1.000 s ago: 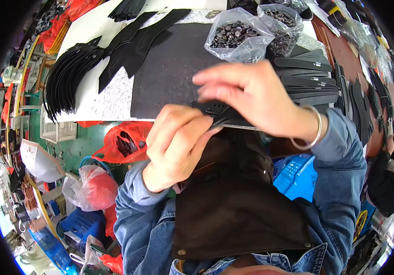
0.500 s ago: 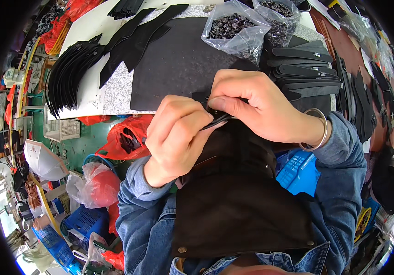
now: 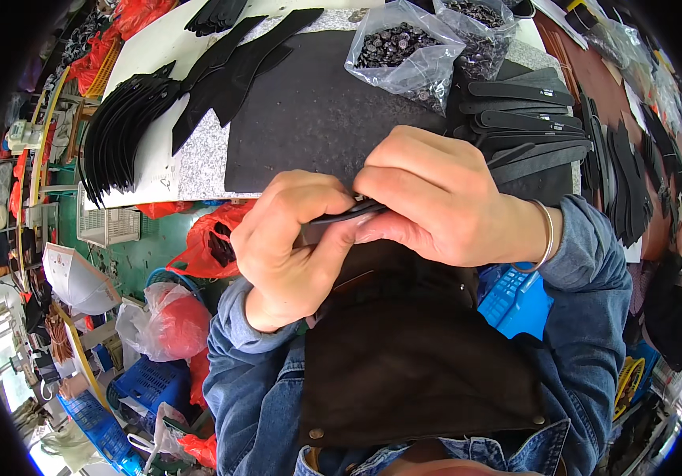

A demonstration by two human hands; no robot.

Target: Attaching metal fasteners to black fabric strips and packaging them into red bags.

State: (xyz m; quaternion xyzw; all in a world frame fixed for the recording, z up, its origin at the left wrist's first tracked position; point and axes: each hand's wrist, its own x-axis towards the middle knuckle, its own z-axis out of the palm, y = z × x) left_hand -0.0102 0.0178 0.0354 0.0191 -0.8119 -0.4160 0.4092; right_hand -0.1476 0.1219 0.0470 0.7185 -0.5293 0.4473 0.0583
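Observation:
Both hands meet above my lap, just off the table's near edge, pinching a short black strip between them. My left hand has its fingers closed round the strip's left part. My right hand, with a metal bangle at the wrist, is closed on its right end; a tiny shiny bit shows by the fingertips, too small to name. Most of the strip lies hidden behind the fingers. Beyond the hands, a dark mat covers part of the table. Clear plastic bags of small dark round pieces stand on it.
Black straps lie piled right of the mat; curved black strips fan out at left. Red bags, a white basket and a blue crate stand lower left. Another person is at the far right.
My right hand has turned, its fingers folding over the strip's right end as the thumb moved beneath. My left hand has shifted slightly left, and the strip now lies flatter.

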